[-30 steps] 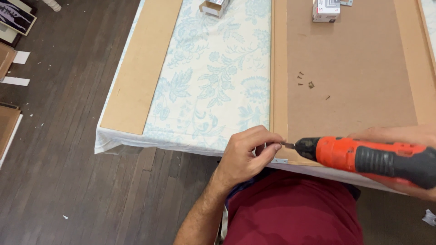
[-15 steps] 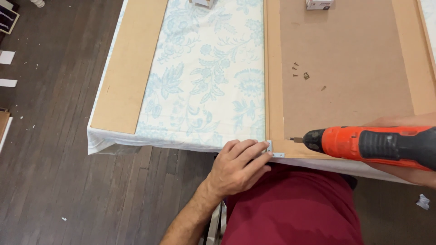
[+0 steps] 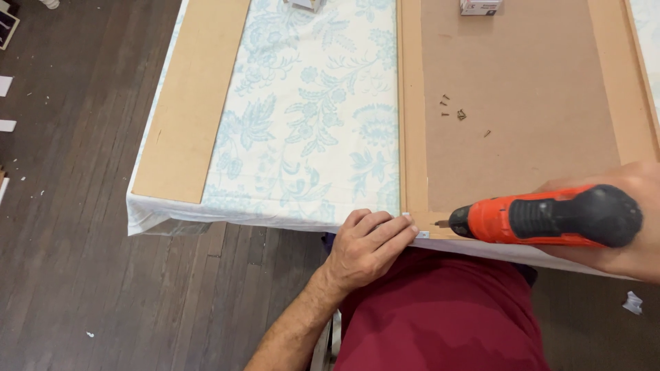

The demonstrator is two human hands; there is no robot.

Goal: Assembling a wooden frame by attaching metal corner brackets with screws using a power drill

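Your left hand (image 3: 368, 247) presses flat, fingers extended, on the small metal bracket (image 3: 414, 227) at the frame (image 3: 412, 137) corner, lower centre, while your right hand (image 3: 619, 227) grips the orange drill (image 3: 543, 218), its screw seemingly not driven yet.

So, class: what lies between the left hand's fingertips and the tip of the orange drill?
In the head view, only a short bare stretch of the brown frame corner separates the left hand from the orange drill.

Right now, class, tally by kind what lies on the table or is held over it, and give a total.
Brown boards: 2, a narrow strip and a large framed panel
Small boxes: 2
Orange power screwdriver: 1, in the right hand
Cluster of loose screws: 1
Total: 6
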